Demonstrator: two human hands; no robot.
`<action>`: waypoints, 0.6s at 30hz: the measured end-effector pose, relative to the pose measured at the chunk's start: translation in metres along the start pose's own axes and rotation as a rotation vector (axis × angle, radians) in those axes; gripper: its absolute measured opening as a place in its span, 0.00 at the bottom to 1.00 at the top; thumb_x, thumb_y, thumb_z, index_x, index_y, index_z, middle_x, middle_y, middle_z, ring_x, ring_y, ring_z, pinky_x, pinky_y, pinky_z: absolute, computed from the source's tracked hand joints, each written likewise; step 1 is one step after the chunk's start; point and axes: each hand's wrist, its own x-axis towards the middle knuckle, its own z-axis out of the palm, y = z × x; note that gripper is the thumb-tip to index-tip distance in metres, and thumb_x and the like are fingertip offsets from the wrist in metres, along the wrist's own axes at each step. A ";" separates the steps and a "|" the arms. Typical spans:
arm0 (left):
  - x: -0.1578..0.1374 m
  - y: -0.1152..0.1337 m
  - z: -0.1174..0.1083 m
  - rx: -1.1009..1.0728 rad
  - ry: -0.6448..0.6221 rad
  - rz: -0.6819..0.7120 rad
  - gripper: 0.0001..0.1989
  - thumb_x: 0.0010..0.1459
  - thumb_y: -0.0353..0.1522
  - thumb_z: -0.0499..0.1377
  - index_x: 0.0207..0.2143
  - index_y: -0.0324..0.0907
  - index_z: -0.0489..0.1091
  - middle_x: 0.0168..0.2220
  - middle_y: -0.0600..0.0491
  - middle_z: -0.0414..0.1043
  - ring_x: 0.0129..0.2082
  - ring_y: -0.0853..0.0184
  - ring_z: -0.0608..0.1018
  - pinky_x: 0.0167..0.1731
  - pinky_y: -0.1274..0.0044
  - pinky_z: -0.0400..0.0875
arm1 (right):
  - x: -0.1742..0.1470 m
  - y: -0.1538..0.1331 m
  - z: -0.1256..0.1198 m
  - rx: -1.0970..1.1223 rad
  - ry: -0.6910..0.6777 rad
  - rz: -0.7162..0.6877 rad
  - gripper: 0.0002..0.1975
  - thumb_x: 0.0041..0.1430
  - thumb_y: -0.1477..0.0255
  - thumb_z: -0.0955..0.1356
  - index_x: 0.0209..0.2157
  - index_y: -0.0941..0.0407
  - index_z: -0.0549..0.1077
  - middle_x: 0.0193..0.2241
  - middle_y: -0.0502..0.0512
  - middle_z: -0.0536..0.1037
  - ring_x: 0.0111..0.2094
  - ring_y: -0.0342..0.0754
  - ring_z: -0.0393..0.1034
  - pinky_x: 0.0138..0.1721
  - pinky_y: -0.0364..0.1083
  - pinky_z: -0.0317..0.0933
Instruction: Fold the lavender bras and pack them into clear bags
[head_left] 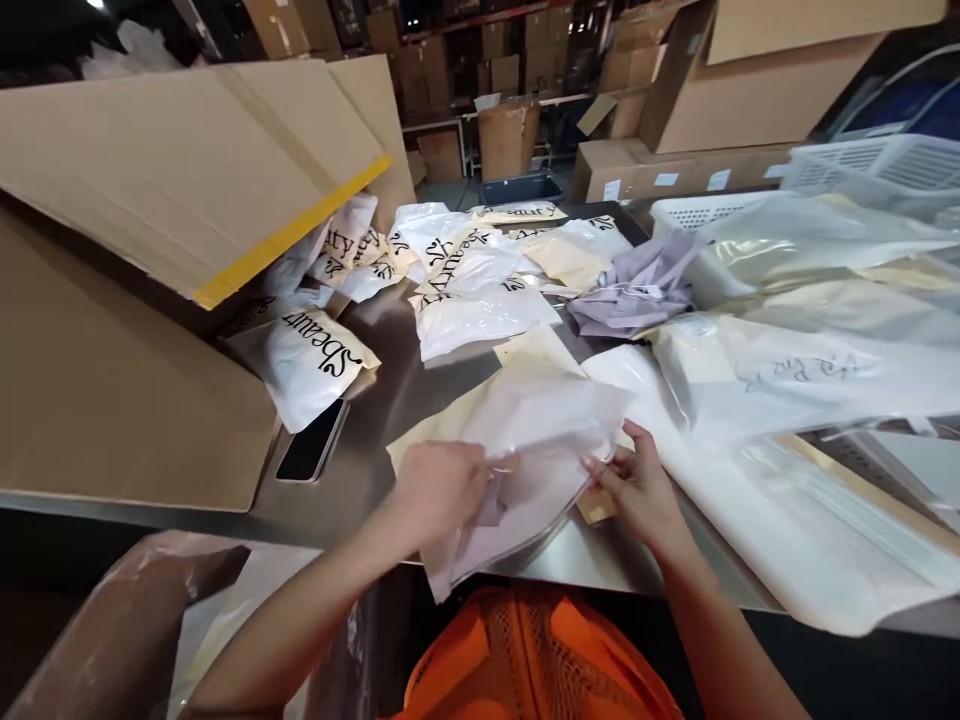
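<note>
A translucent plastic bag (555, 410) with something pale lilac in it lies in front of me, at the near edge of the metal table. My left hand (442, 487) is closed on its left side, the fingertips partly hidden in the plastic folds. Thumb and fingers of my right hand (634, 485) pinch the bag's right edge. Beneath the bag, a cream-coloured sheet or packet (544, 348) sticks out. Just beyond lies a white printed mailer bag (480, 318), and a crumpled lilac fabric piece (637, 285) rests to its right.
At left a large open cardboard box (112, 380) stands beside a phone (311, 440) and a printed mailer bag (307, 365). Several more mailers pile up farther back. Large plastic bags (810, 370) and a white basket (697, 212) occupy the right side.
</note>
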 end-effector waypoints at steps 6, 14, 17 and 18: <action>0.002 -0.002 -0.038 0.068 0.128 -0.115 0.28 0.66 0.47 0.43 0.16 0.43 0.54 0.16 0.56 0.55 0.18 0.69 0.60 0.25 0.75 0.46 | -0.017 -0.001 0.021 -0.775 0.087 -0.672 0.20 0.64 0.66 0.63 0.55 0.58 0.69 0.43 0.66 0.75 0.46 0.61 0.69 0.48 0.59 0.66; -0.009 0.018 -0.025 0.273 0.027 0.021 0.24 0.68 0.41 0.42 0.22 0.42 0.65 0.22 0.53 0.69 0.23 0.67 0.69 0.25 0.74 0.48 | 0.024 -0.015 0.108 -0.906 -0.336 -1.013 0.16 0.64 0.81 0.62 0.47 0.57 0.76 0.41 0.55 0.81 0.36 0.48 0.76 0.44 0.44 0.70; -0.008 0.008 -0.033 0.448 0.082 -0.065 0.20 0.67 0.38 0.46 0.26 0.42 0.70 0.25 0.51 0.74 0.25 0.65 0.73 0.25 0.73 0.46 | 0.027 -0.019 0.093 -0.854 -0.348 -1.091 0.18 0.66 0.78 0.60 0.52 0.57 0.73 0.49 0.55 0.78 0.44 0.48 0.75 0.47 0.45 0.69; -0.007 0.003 -0.036 0.480 0.093 -0.094 0.19 0.66 0.37 0.47 0.27 0.42 0.71 0.26 0.51 0.74 0.26 0.64 0.74 0.25 0.74 0.46 | 0.023 -0.019 0.083 -0.827 -0.353 -1.130 0.18 0.66 0.78 0.59 0.54 0.56 0.72 0.51 0.54 0.76 0.47 0.49 0.74 0.49 0.46 0.69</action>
